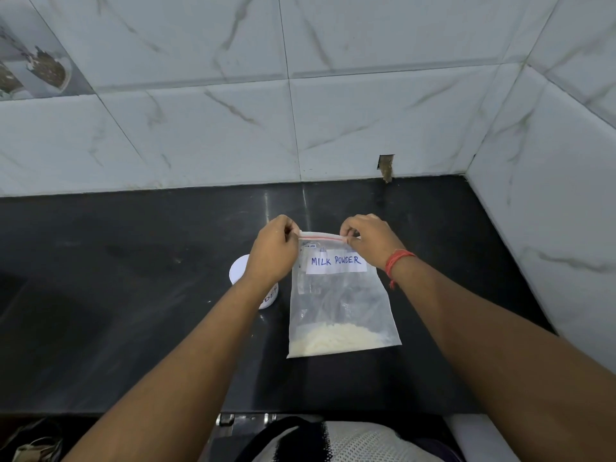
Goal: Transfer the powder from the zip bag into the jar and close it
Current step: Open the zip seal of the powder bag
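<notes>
A clear zip bag labelled "MILK POWDER" hangs upright over the black counter, with pale powder settled at its bottom. My left hand pinches the left end of the red zip strip. My right hand pinches the right end; a red thread circles that wrist. The strip looks stretched straight between them. A white jar with a white lid stands on the counter just left of the bag, mostly hidden behind my left hand and forearm.
The black counter runs to a marble-tiled back wall and a tiled side wall on the right. A small broken hole sits at the wall base. The counter's front edge lies near my body.
</notes>
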